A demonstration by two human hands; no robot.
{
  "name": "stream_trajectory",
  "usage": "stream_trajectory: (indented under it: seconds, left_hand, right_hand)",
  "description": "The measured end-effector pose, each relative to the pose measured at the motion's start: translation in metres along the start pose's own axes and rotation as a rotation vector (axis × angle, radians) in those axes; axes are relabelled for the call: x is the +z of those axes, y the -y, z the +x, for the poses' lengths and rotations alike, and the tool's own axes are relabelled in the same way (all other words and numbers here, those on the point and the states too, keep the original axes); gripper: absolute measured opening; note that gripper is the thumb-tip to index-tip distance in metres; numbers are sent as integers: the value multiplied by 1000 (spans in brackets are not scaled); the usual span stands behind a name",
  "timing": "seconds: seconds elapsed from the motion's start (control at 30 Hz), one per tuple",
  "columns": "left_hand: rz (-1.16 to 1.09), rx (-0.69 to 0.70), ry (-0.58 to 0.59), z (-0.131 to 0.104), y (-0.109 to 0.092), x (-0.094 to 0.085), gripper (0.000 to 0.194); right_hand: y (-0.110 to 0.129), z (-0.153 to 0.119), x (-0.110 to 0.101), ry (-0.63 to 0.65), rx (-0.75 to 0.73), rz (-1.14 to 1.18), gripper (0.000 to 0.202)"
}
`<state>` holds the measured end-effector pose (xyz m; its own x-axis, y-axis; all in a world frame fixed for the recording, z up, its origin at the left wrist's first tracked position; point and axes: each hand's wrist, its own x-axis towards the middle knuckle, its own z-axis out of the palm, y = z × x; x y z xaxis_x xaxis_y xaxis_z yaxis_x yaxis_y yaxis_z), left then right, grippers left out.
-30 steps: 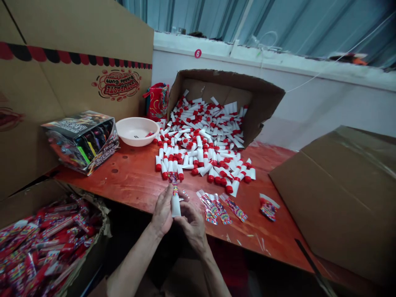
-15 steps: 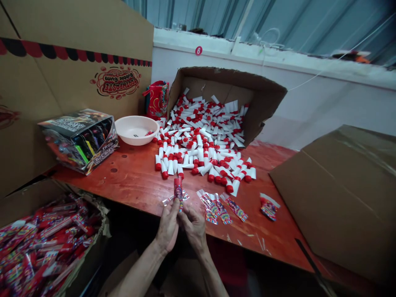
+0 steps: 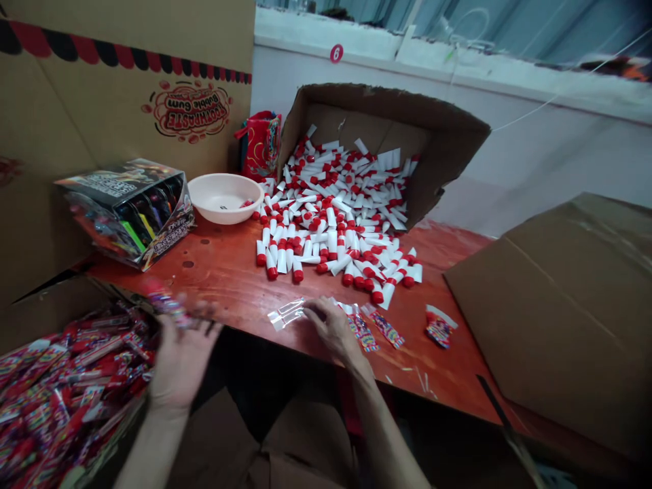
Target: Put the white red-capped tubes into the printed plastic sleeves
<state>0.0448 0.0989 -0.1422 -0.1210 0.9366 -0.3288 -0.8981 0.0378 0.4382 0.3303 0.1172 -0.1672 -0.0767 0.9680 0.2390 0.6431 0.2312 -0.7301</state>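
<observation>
My left hand is over the edge of the carton at the left, palm up and fingers spread, blurred by motion. A wrapped tube with a red cap is at its fingertips, also smeared; whether it still touches them is unclear. On the front of the table, my right hand has its bent fingers closed on the end of a clear plastic wrapper. Printed wrappers lie beside that hand, partly behind it. Beyond is a heap of white tubes with red caps.
An open carton lies on its side behind the heap. Wrapped tubes fill the lower-left carton. A pale bowl, a display box and a red bag stand left. A crumpled wrapper and large carton are right.
My left hand has swung left from the table's front with the wrapped tube, and its fingers have spread. My right hand has let go of the tube and moved onto the clear wrapper.
</observation>
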Motion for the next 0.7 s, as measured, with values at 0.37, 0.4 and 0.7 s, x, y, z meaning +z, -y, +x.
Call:
stream_trajectory:
  seconds: [0.37, 0.4, 0.7]
  left_hand:
    - [152, -11, -128, -14, -20, -47, 25]
    - [248, -44, -39, -9, -5, -37, 26]
    - [543, -178, 494, 45, 92, 53, 39]
  right_hand:
    - [-2, 58, 6, 403, -20, 13, 22]
    - [-1, 60, 5, 437, 36, 174, 26]
    - [14, 41, 10, 528, 330, 1085, 32]
